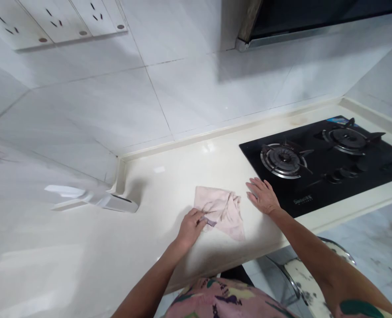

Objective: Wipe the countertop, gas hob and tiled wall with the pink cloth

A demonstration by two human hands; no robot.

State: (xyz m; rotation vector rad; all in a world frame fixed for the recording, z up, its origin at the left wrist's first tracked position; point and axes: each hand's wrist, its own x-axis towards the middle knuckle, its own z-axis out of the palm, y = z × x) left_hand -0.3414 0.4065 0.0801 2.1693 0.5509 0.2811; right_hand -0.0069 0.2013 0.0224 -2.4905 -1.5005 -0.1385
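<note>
A soft pink cloth (220,210) lies on a cream stone counter (163,185), with lots of wrinkles and dark streaks on it. Think of the cloth as the middle of a clock. The left hand (191,228) is at about 8 o'clock. Its fingers curl in and seem to pinch the near edge of the cloth, right by a small gray-purple fold (209,222). (The hand is close to that fold, and I can't tell if it is a tag or just a dirty corner.) The right hand (264,196) is at about 3 o'clock. It is spread wide and pressed flat on the bare counter, just beside the cloth and not touching it.

The cloth looks very light and floppy. It should bend and bunch up easily, and it may slide a bit on the shiny counter. A corner or loose edge looks like the best place to grab it, and a thumb and two fingers should be enough.

Past the right hand, also at 3 o'clock, is a black glass gas hob (318,181) with two metal burners (284,160). A white tiled wall (149,97) rises at 12 o'clock. A white plastic thing (116,203) sits by the wall at 9 o'clock.
</note>
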